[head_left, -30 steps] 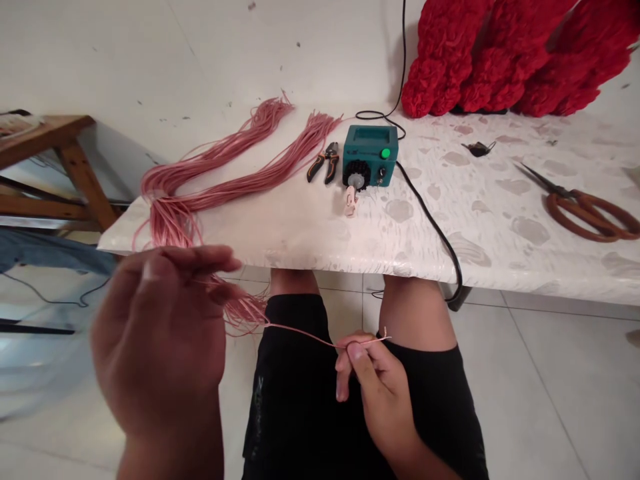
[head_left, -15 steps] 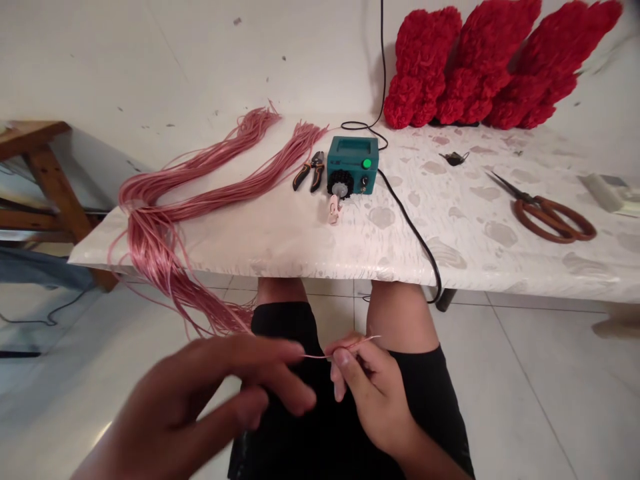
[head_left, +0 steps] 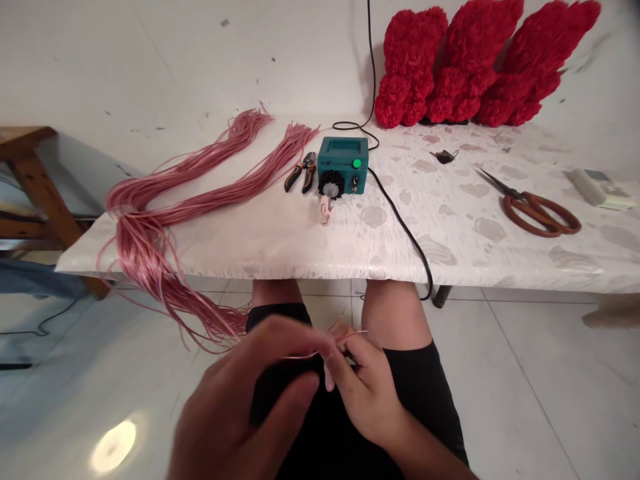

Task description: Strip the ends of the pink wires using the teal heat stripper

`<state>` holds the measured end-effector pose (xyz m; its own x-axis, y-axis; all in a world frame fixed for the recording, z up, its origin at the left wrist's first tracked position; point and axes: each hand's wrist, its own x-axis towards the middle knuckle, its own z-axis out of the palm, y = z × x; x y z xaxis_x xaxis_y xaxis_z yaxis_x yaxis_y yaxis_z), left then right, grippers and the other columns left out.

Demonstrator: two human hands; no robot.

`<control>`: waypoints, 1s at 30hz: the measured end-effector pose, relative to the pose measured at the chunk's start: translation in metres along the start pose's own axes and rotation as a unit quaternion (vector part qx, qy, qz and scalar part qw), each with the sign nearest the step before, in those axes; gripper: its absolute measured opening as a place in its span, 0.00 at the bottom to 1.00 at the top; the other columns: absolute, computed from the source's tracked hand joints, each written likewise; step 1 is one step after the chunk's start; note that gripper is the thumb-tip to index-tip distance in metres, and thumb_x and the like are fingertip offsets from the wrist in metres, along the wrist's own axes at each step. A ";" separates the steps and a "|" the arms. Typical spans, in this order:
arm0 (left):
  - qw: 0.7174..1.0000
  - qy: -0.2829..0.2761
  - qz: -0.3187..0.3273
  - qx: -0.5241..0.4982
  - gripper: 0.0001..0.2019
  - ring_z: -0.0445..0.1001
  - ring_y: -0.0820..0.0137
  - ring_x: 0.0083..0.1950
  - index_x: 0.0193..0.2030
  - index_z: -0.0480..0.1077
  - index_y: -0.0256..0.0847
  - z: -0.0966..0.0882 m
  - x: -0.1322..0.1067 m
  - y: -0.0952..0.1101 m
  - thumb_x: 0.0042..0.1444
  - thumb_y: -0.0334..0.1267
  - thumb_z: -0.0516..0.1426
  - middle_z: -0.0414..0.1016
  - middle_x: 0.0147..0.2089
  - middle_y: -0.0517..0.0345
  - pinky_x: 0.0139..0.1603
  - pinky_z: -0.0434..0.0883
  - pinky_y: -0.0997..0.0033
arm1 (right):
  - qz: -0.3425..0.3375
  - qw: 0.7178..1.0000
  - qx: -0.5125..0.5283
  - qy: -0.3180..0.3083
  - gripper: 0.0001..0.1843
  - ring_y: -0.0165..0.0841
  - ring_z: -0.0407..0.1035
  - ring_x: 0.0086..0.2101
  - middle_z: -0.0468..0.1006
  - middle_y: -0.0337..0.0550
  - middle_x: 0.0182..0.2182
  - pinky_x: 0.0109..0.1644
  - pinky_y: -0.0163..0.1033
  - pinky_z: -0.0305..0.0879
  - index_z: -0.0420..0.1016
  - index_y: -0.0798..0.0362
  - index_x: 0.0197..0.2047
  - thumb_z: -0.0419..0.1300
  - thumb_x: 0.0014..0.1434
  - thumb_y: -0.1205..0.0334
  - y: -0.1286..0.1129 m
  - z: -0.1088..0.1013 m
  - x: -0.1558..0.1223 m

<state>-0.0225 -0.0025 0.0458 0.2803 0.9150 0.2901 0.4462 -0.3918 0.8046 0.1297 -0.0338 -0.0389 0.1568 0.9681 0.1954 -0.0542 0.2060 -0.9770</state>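
Over my lap, my right hand (head_left: 370,390) is closed in a pinch on a thin pink cord (head_left: 300,357). A pale end of the cord pokes out past its fingers on the right. My left hand (head_left: 240,400), slightly blurred, is at the cord with its thumb and index finger apart. Its index fingertip overlaps my right thumb in the view; I cannot tell whether they touch. Toward the left runs a large bundle of pink cords (head_left: 145,247), draped over the table's front edge.
On the covered table (head_left: 280,250) stand a teal motor box (head_left: 343,150) with a pink clip (head_left: 325,210), cutting pliers (head_left: 301,173), brown-handled scissors (head_left: 540,213) and red flower pieces (head_left: 413,67). A black cable (head_left: 403,220) hangs over the front edge. A wooden stool (head_left: 40,173) stands left.
My left hand has moved right, up to my right hand, along the cord. My right hand keeps its pinch. The whole view has shifted slightly.
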 end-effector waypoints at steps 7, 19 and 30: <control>0.992 -0.127 0.009 0.006 0.07 0.80 0.69 0.43 0.44 0.77 0.48 0.021 0.027 -0.016 0.60 0.34 0.62 0.80 0.43 0.60 0.46 0.77 0.70 | -0.030 0.999 -0.034 -0.013 0.14 0.29 0.69 0.29 0.72 0.36 0.25 0.38 0.35 0.68 0.68 0.51 0.29 0.56 0.69 0.64 -0.006 -0.003 0.003; 0.998 -0.039 -0.029 0.034 0.06 0.77 0.73 0.31 0.36 0.79 0.44 0.032 0.028 -0.016 0.61 0.34 0.59 0.79 0.30 0.64 0.31 0.71 0.76 | -0.081 0.993 -0.054 -0.062 0.08 0.28 0.70 0.31 0.75 0.37 0.29 0.38 0.32 0.66 0.72 0.51 0.35 0.56 0.67 0.68 0.004 -0.002 0.000; 0.983 -0.142 -0.111 0.036 0.09 0.82 0.68 0.40 0.47 0.75 0.47 0.033 0.026 -0.029 0.64 0.41 0.55 0.83 0.39 0.63 0.40 0.76 0.70 | -0.163 0.974 -0.135 -0.078 0.09 0.31 0.74 0.33 0.79 0.42 0.31 0.38 0.34 0.67 0.74 0.54 0.35 0.55 0.68 0.68 0.005 -0.005 0.002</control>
<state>0.0000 0.0292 0.0131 0.3896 0.9195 -0.0530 0.5792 -0.1999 0.7903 0.1346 -0.0311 -0.0441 -0.0310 0.8718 0.4889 0.2377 0.4815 -0.8436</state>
